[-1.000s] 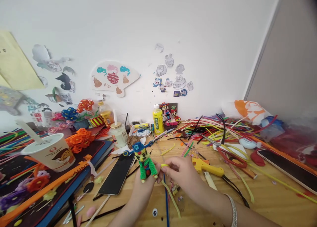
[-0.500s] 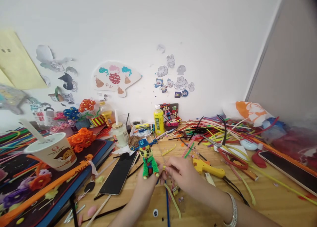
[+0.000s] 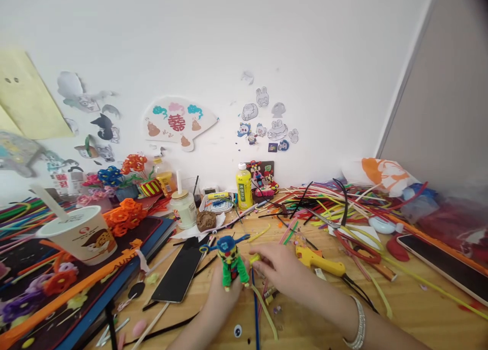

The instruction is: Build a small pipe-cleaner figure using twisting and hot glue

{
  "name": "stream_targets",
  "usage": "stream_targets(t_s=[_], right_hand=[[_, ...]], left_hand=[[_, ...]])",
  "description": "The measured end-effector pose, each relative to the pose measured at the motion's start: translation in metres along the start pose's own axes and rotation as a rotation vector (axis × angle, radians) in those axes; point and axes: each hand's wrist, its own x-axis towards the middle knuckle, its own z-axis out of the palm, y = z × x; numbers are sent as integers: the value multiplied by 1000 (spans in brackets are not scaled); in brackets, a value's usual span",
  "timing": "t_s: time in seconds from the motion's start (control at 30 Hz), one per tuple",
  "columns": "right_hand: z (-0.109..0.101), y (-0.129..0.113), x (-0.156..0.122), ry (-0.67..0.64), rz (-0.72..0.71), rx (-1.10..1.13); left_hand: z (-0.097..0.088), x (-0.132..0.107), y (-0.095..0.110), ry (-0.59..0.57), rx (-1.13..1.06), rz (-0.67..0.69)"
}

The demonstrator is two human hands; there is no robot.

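Note:
My left hand (image 3: pixel 218 300) holds a small pipe-cleaner figure (image 3: pixel 231 262) upright from below; it has a blue hat, a yellow face and a green body. My right hand (image 3: pixel 280 267), with a bracelet on its wrist, pinches a short yellow pipe-cleaner piece (image 3: pixel 254 259) right beside the figure's side. Loose yellow and blue pipe cleaners (image 3: pixel 263 304) lie on the wooden table (image 3: pixel 400 314) under both hands.
A yellow glue gun (image 3: pixel 318 261) lies just right of my right hand. A black phone (image 3: pixel 179 273) lies to the left, a paper cup (image 3: pixel 78 234) farther left. A heap of pipe cleaners (image 3: pixel 335 202) fills the back right. A yellow bottle (image 3: pixel 244 186) stands by the wall; a tablet (image 3: pixel 446 261) lies at far right.
Both hands have sunk a little toward the table with the figure. The figure has turned slightly, and my right hand has stayed at its side with the yellow piece.

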Motion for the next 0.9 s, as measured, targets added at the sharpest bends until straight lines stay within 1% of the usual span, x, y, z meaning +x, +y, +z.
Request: stream_targets(t_s=[0.07, 0.13, 0.23, 0.27, 0.33, 0.4, 0.5, 0.57, 0.67, 0.73, 0.8, 0.9], right_hand=[[1, 2, 0, -47, -47, -85], [3, 4, 0, -66, -76, -175], [3, 7, 0, -56, -140, -250], [2, 7, 1, -45, -154, -242], [0, 7, 2, -16, -141, -169], [-2, 7, 4, 3, -90, -50], [-2, 7, 6, 14, -22, 79], [-1, 8, 7, 27, -26, 82], [3, 10, 4, 28, -97, -6], [5, 11, 2, 19, -166, -91], [6, 12, 2, 10, -202, -152], [4, 12, 3, -31, -143, -128]], left_hand=[[-2, 0, -7, 30, 54, 45], [-2, 1, -7, 38, 102, 60], [2, 1, 2, -18, 90, -2], [3, 1, 6, -42, 71, -39], [4, 1, 12, -47, 49, -76], [2, 1, 12, -15, 74, -32], [-5, 2, 7, 29, 185, 97], [-8, 3, 3, 33, 269, 152], [-9, 4, 1, 48, 309, 192], [-6, 4, 2, 39, 271, 171], [-2, 3, 5, 16, 197, 102], [2, 1, 9, 6, 109, -6]])
